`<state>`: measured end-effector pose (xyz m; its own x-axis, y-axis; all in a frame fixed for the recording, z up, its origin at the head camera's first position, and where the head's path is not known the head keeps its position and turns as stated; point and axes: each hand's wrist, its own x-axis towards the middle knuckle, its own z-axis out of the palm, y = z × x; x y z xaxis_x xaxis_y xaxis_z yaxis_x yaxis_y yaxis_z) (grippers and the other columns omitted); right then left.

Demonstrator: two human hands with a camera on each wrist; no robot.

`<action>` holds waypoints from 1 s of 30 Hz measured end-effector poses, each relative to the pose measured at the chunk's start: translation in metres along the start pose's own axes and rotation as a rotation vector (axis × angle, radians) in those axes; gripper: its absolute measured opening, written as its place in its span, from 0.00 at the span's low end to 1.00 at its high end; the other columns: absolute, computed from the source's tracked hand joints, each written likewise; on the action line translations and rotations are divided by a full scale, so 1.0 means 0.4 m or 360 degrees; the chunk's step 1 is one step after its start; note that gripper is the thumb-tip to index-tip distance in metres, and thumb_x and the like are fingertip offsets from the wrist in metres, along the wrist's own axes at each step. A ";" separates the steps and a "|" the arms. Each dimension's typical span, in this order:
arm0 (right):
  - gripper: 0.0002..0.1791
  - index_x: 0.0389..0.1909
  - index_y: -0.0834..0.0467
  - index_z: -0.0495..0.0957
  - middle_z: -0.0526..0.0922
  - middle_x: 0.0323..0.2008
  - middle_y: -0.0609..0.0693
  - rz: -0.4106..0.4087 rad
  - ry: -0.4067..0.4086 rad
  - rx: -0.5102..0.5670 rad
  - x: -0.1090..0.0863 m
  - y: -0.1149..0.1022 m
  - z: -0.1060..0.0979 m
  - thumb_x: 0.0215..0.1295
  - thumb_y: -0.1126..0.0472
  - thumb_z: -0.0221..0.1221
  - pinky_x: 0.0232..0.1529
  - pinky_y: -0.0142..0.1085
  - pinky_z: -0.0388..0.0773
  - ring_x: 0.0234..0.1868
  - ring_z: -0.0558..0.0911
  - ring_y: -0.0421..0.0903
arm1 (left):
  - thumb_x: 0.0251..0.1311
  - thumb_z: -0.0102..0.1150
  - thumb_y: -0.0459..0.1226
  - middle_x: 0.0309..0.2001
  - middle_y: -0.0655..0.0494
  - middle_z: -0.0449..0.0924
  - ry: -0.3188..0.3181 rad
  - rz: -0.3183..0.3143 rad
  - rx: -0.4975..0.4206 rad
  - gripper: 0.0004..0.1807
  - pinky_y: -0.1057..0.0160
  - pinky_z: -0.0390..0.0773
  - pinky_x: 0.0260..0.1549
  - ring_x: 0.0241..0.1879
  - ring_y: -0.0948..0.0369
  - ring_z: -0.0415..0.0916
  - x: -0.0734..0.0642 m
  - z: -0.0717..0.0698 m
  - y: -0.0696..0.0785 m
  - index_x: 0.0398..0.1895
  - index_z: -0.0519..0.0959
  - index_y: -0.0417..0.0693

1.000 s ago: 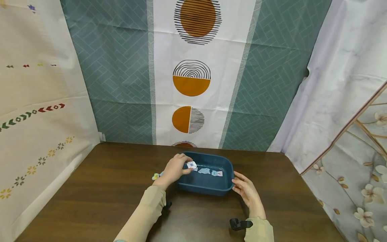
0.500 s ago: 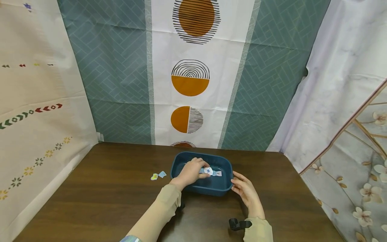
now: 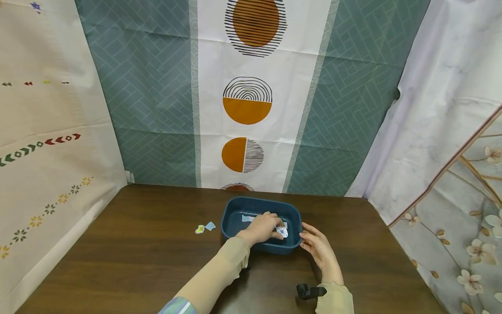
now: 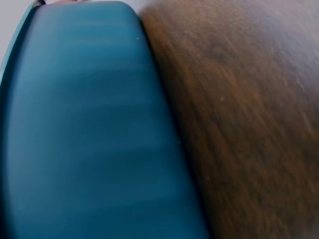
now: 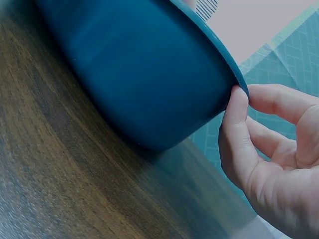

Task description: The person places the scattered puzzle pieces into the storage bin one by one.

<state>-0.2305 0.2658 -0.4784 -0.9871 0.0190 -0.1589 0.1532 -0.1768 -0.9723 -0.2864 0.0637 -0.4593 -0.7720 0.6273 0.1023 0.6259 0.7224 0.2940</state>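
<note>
My left hand (image 3: 263,227) reaches into a dark blue plastic tub (image 3: 270,249) and pinches a white rounded cutout (image 3: 282,231) printed with a blue star, near the tub's right end. At that same end, my right hand (image 3: 319,246) holds the rim; the right wrist view shows the thumb (image 5: 236,107) on one side of it and a finger behind. A pale blue cutout (image 3: 247,218) lies in the tub, left of my left hand, which covers other pieces in part. The left wrist view is filled mostly by the tub's outer wall (image 4: 94,124).
On the brown wooden table (image 3: 129,253), left of the tub, lie a yellow-green cutout (image 3: 200,229) and a light blue cutout (image 3: 210,226). Patterned cloths (image 3: 157,109) hang behind the table and at both sides.
My left hand has moved right with the star cutout, from the tub's left part to its right end. My right hand has stayed at the rim.
</note>
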 end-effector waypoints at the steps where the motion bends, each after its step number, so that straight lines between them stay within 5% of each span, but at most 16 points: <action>1: 0.30 0.69 0.72 0.59 0.81 0.32 0.45 0.0000 0.0006 -0.0002 0.000 0.000 0.001 0.66 0.71 0.52 0.35 0.27 0.80 0.29 0.80 0.37 | 0.57 0.65 0.53 0.50 0.60 0.82 -0.0017 0.0004 0.0021 0.23 0.54 0.74 0.57 0.51 0.60 0.74 0.002 0.003 0.001 0.54 0.82 0.55; 8: 0.30 0.69 0.72 0.59 0.80 0.32 0.45 -0.0006 0.0016 -0.0017 0.000 -0.003 0.001 0.66 0.71 0.53 0.35 0.27 0.80 0.30 0.80 0.37 | 0.56 0.68 0.50 0.49 0.61 0.83 -0.0107 0.0023 0.0096 0.21 0.55 0.74 0.57 0.51 0.60 0.76 0.013 0.011 0.003 0.52 0.84 0.56; 17: 0.30 0.69 0.71 0.60 0.79 0.33 0.44 0.0001 0.0027 -0.0044 0.003 0.002 -0.002 0.66 0.70 0.53 0.36 0.28 0.80 0.30 0.79 0.37 | 0.52 0.70 0.52 0.43 0.62 0.83 -0.0169 0.0044 0.0172 0.20 0.64 0.78 0.44 0.43 0.63 0.77 0.023 0.024 -0.001 0.47 0.86 0.57; 30: 0.31 0.69 0.71 0.59 0.79 0.32 0.44 0.0005 0.0014 -0.0030 0.003 0.000 -0.001 0.66 0.70 0.53 0.35 0.27 0.79 0.29 0.79 0.37 | 0.55 0.69 0.51 0.48 0.59 0.81 -0.0221 0.0002 0.0155 0.20 0.62 0.78 0.50 0.47 0.61 0.77 0.024 0.029 -0.002 0.50 0.84 0.57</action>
<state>-0.2316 0.2661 -0.4788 -0.9862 0.0270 -0.1634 0.1572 -0.1585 -0.9748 -0.2933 0.0725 -0.4697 -0.7529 0.6574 -0.0318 0.6396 0.7422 0.2000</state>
